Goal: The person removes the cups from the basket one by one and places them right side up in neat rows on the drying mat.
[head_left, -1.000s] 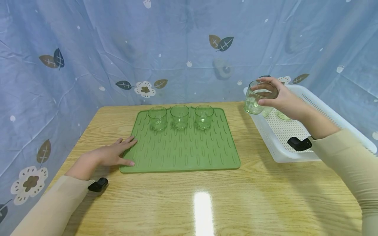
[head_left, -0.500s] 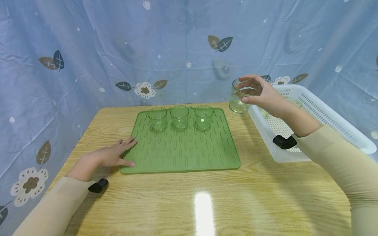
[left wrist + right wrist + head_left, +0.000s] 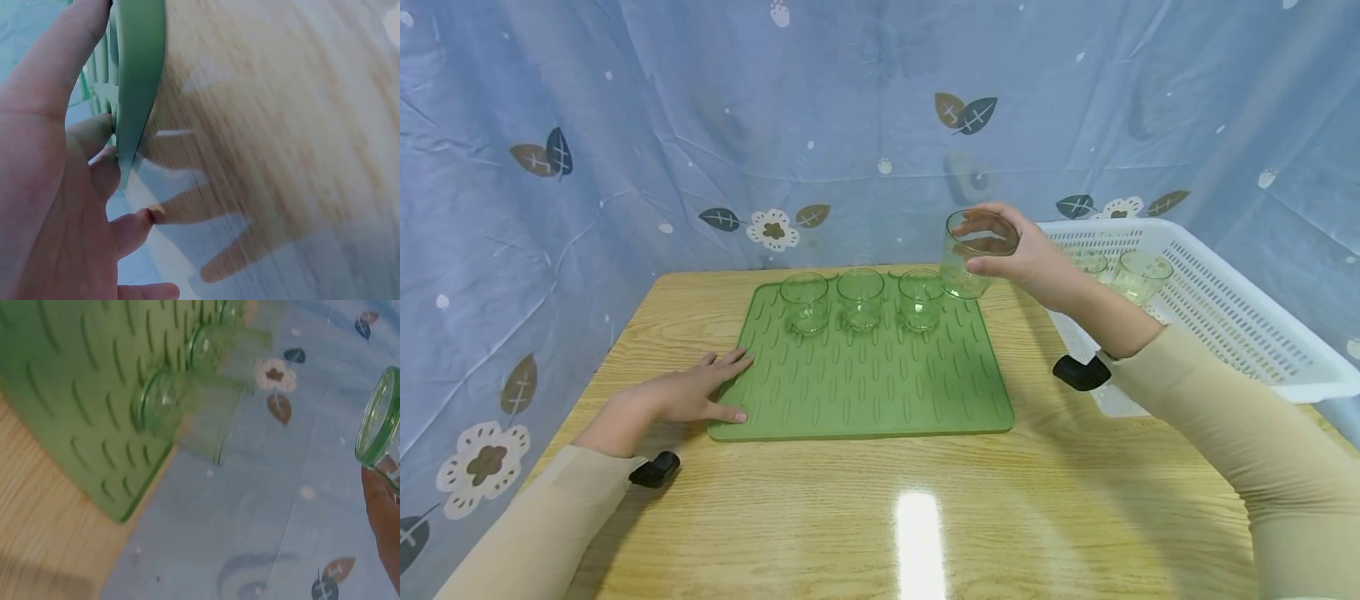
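My right hand point(image 3: 1015, 250) grips a clear green-tinted drinking glass point(image 3: 962, 271) by its side, held upright in the air over the back right corner of the green drying mat point(image 3: 865, 383). In the right wrist view the base of the held glass point(image 3: 378, 419) shows at the right edge. A row of three similar glasses, the left one point(image 3: 805, 307), the middle one point(image 3: 861, 302) and the right one point(image 3: 920, 302), stands upright along the mat's back edge. My left hand point(image 3: 688, 392) rests with spread fingers on the mat's left edge; the left wrist view shows its fingers point(image 3: 94, 134) along that edge.
A white perforated plastic basket point(image 3: 1240, 300) stands on the right of the wooden table point(image 3: 790, 517), partly behind my right forearm. Inside it are more green glasses, one point(image 3: 1138, 275) near the middle. A blue patterned curtain point(image 3: 850, 100) hangs right behind the table.
My right hand has carried the glass leftward from above the basket to the mat's back right corner. The left hand and the three standing glasses have stayed in place.
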Available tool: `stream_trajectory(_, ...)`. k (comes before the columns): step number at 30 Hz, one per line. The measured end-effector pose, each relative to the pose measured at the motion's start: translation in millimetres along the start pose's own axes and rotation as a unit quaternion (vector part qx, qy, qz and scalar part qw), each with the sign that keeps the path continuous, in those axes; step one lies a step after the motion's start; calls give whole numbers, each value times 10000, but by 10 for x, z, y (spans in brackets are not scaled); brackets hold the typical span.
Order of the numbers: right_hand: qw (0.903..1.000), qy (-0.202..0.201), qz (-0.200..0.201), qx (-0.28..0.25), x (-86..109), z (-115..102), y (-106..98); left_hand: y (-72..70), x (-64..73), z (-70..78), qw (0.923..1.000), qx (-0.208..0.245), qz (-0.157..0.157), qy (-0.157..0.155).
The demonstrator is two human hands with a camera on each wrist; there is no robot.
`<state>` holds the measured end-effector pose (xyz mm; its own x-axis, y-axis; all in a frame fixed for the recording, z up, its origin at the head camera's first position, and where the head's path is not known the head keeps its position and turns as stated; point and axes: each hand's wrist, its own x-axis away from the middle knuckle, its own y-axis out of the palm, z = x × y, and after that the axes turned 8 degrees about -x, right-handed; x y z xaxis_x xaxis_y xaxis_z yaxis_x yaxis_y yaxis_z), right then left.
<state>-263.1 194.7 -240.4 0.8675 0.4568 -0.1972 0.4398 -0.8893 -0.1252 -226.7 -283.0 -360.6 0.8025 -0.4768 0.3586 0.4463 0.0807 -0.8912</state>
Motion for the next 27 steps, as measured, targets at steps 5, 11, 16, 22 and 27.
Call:
stream_trajectory(5, 9999, 39, 89, -66, -99, 96, 188, -4, -2, 0, 10000, 52, -32, -38)
stream_trajectory(11, 9995, 59, 56, -301, -201, 226, 426, -13, 4, 7, 10000, 46, -52, -47)
stream_trajectory(16, 9986, 71, -79, -512, -249, 290, 600, -12, -15, 12, 10000, 3, -50, -44)
stream_trajectory(22, 9974, 113, -267, -663, -323, 384, 792, -37, -4, 25, 10000, -1, -69, -45)
stream_trajectory(27, 9963, 203, -487, -676, -377, 454, 973, -35, 17, 25, 10000, 19, -49, -9)
